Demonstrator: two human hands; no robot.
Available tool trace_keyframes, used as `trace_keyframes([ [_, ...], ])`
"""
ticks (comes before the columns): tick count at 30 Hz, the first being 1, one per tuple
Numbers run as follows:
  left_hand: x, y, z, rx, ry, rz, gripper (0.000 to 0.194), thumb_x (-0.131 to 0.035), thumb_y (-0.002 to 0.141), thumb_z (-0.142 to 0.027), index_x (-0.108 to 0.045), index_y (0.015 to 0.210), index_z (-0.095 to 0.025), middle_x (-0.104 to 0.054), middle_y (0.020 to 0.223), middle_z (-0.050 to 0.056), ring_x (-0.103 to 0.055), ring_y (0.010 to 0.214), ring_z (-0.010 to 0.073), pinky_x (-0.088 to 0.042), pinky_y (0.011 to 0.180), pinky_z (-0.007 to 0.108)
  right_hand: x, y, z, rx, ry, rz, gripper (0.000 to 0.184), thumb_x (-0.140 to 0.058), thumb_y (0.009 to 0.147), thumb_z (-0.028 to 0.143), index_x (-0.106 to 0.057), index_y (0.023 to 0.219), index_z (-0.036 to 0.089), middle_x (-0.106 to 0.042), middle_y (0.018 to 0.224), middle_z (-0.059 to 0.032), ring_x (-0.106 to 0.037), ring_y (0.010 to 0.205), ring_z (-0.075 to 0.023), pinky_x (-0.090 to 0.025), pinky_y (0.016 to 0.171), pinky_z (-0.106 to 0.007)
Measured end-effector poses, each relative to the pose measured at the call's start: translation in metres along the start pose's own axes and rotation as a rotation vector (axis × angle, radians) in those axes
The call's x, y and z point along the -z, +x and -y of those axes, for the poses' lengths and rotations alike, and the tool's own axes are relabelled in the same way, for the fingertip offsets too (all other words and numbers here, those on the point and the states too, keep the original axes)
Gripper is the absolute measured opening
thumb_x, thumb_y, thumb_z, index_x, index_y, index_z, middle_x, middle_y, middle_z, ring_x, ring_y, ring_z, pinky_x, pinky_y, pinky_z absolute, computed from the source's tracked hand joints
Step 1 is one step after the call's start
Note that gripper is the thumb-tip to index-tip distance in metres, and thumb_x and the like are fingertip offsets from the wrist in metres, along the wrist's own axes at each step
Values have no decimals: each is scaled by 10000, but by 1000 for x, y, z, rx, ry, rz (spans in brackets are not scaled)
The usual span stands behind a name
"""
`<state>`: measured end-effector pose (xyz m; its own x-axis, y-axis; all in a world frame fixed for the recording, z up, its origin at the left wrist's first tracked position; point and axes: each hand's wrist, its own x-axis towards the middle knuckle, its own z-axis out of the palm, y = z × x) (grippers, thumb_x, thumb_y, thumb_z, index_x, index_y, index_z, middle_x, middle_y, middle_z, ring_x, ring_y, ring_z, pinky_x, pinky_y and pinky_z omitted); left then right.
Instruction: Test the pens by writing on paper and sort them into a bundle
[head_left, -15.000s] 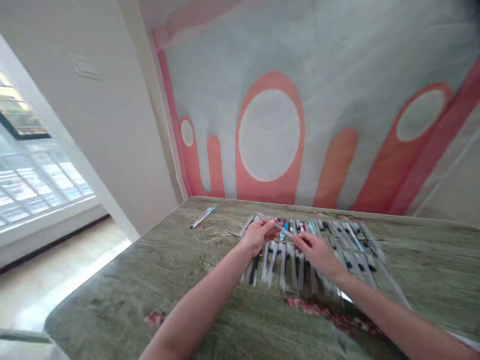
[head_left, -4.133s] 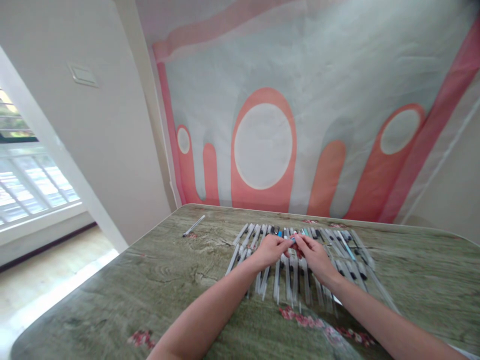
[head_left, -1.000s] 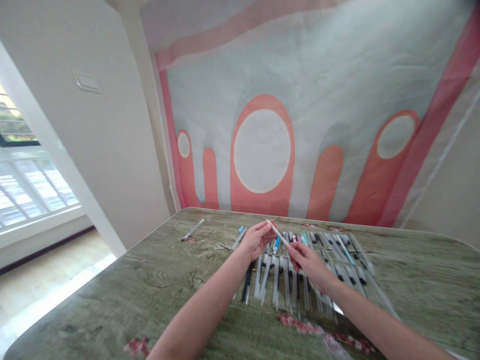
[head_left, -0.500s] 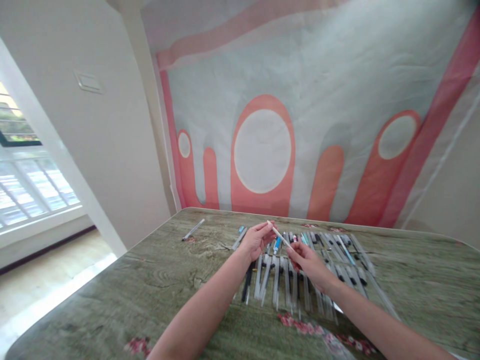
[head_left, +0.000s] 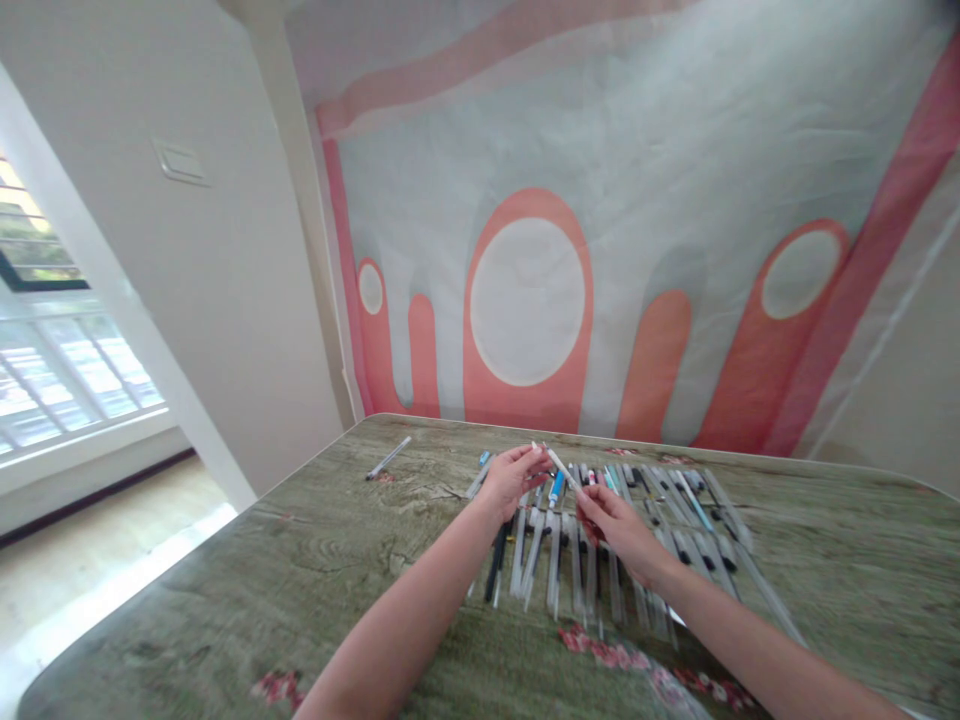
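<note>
Above the rows of pens, my right hand (head_left: pixel 611 520) is closed around the lower end of a slim white pen (head_left: pixel 564 470), which slants up to the left. My left hand (head_left: pixel 514 480) pinches a small white piece, apparently the pen cap (head_left: pixel 535 446), just off the pen's upper end. A narrow gap shows between the cap and the pen. Under and beside both hands lie many clear-barrelled pens (head_left: pixel 555 565), several with black parts. A blue-and-white pen or marker (head_left: pixel 556 489) lies between the hands, partly hidden.
A single clear pen (head_left: pixel 390 457) lies apart at the table's far left. The wood-patterned table (head_left: pixel 322 560) has printed pink flowers. Behind its back edge hangs a grey-and-coral wall covering (head_left: pixel 420 200). More pens (head_left: pixel 694 500) lie to the right. A window (head_left: pixel 60 330) is at the left.
The white piece in my left hand has come apart from the pen's upper end. The right hand keeps its hold on the pen, and the view has shifted slightly.
</note>
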<state>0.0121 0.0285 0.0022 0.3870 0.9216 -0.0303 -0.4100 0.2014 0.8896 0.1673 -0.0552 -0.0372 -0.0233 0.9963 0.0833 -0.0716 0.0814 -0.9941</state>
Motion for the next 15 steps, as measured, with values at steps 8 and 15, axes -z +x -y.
trace_keyframes([
  [8,-8,-5,7,-97,111,-12,248,-679,625,-346,-617,730,-130,-605,716,30,-560,653,99,-454,626,226,-1,0,-3,-18,-80,14,397,-515,689,589,-461,735,199,-483,600,40,-421,473,-86,-330,431,-211],
  [15,12,11,-20,-159,73,-141,243,-689,602,-324,-605,719,-128,-609,724,33,-560,643,94,-425,553,186,1,1,-9,5,-139,39,344,-510,728,534,-481,768,194,-486,595,46,-422,461,-78,-331,423,-202],
])
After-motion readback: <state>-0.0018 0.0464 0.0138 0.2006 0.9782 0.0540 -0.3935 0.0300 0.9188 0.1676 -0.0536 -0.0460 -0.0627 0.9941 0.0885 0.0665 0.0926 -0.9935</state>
